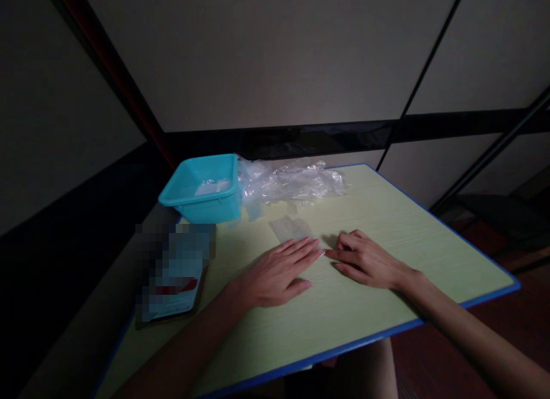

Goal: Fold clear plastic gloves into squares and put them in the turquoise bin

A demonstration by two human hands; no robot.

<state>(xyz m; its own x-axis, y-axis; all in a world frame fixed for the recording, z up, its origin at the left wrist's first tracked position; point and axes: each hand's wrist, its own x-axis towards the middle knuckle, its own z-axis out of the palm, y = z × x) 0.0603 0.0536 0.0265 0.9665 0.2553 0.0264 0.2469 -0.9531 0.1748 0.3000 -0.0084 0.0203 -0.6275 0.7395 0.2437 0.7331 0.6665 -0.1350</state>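
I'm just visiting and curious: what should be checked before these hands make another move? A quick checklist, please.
1. Left hand over the thin sheet: ok, fingers cover its near end.
2. Right hand close by: ok, index fingertip beside the left fingertips.
3. Right hand gripping anything: cannot tell, too small and dim.
4. Blue basket upright: ok.
5. Clear plastic away from both hands: ok, it lies beyond them.
6. Device screen readable: cannot tell, pixelated.
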